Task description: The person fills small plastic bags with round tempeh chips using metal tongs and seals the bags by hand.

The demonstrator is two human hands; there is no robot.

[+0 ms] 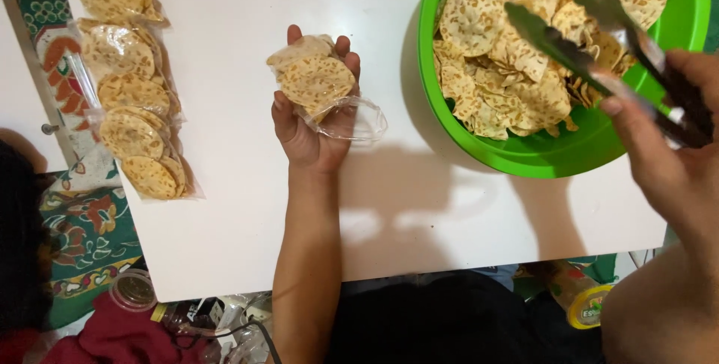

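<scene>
Head view: a white table [247, 207] carries a green bowl [685, 19] heaped with round crackers [487, 23] at its right end, and filled packs [131, 91] lie in a row along its left edge. Your right hand [659, 147] grips metal tongs [592, 19] near their hinge, their arms parted above the heap. Your left hand [311, 120], palm up at mid-table, cups a clear bag [322, 87] part-filled with crackers, thumb against its side.
</scene>
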